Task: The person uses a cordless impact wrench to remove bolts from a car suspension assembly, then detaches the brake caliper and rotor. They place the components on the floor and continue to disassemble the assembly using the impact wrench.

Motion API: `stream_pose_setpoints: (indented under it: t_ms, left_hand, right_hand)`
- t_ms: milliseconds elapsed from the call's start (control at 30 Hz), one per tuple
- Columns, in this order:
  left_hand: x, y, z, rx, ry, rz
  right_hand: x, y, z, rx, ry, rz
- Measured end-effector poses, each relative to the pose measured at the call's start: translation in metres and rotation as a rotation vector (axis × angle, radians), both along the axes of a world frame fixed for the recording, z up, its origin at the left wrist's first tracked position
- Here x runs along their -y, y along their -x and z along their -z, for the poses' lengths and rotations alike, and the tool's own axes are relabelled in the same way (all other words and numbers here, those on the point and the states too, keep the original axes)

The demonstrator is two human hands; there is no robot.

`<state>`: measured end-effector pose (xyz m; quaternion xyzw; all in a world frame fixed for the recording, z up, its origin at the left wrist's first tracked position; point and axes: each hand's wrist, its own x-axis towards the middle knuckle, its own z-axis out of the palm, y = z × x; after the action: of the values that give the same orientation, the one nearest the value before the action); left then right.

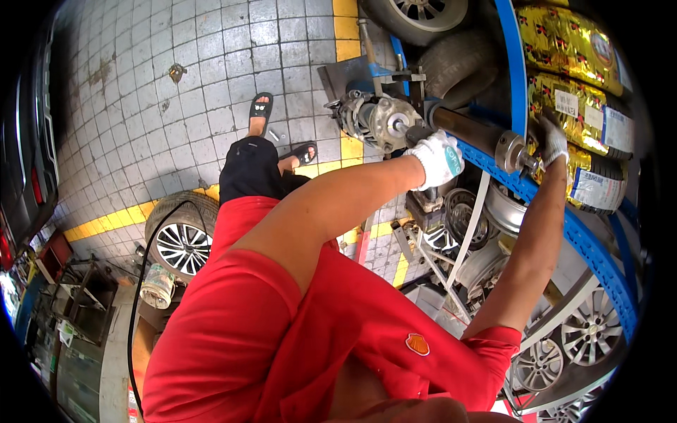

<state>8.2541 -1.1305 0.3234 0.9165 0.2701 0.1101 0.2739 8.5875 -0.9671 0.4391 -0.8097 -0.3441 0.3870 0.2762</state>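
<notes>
Dark cylinder (469, 128), far right beside the blue frame (578, 236); metal hub assembly (384, 121) off its left end; gloved left hand (438, 161) curled between, gloved right hand (553, 143) at its right end, both grips unclear

The one view comes from the left of two wide fisheye cameras worn side by side on the person's head. It looks steeply down over the chest, so the red shirt (360, 303) is nearest and fills the lower middle. The left hand (438, 161) and right hand (553, 141) are farther off, toward the right; the tiled floor (190, 134) lies farther below. Its wide sweep reaches a dark vehicle (27, 169) at the left and yellow-wrapped tyres (575, 42) at the right, curving the blue rack beam (577, 234).
</notes>
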Motion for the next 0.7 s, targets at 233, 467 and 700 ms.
stream_pose_setpoints:
  t_ms: [233, 467, 700]
  left_hand:
    - [0.008, -0.006, 0.012, 0.086, -0.011, -0.072]
    - [0.025, -0.006, 0.008, 0.156, 0.127, 0.016]
    - [0.031, 0.007, 0.02, 0.294, 0.188, -0.047]
  right_hand:
    - [0.08, 0.203, -0.038, 0.711, -0.118, -1.162]
    - [0.244, 0.236, -0.047, 1.083, -0.334, -1.094]
    - [0.339, 0.228, 0.062, 0.602, -0.001, -0.567]
